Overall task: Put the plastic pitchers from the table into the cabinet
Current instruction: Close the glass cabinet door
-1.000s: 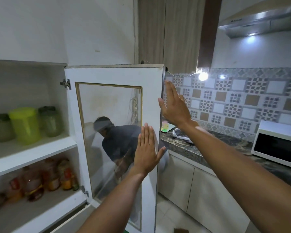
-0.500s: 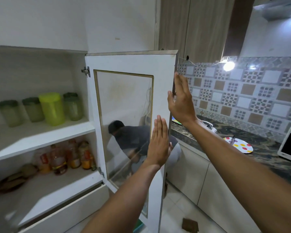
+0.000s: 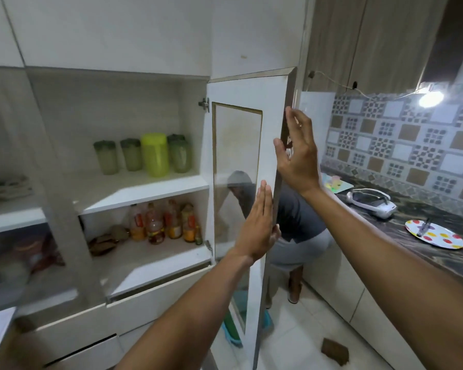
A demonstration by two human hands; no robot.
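The white cabinet (image 3: 134, 185) stands open, its glass-paned door (image 3: 273, 108) swung out towards me. On the upper shelf stand a lime-green plastic pitcher (image 3: 154, 154) and three pale green pitchers with dark lids (image 3: 106, 157), all upright in a row. My left hand (image 3: 258, 227) lies flat, fingers together, against the door's inner face near its free edge. My right hand (image 3: 296, 153) has its fingers spread on the door's outer edge, higher up. Neither hand holds a pitcher.
The lower shelf holds several bottles (image 3: 161, 222) and some dark items. A second person (image 3: 294, 231) bends down behind the door. The dark counter (image 3: 439, 263) on the right carries a dotted plate (image 3: 435, 233), a white headset (image 3: 370, 202) and a mat. A closed glass door (image 3: 16, 198) is at left.
The door has swung further round, edge-on to me, showing more of the shelves. Both hands stayed on it. The view shifted left, and the second person came into sight behind the door.
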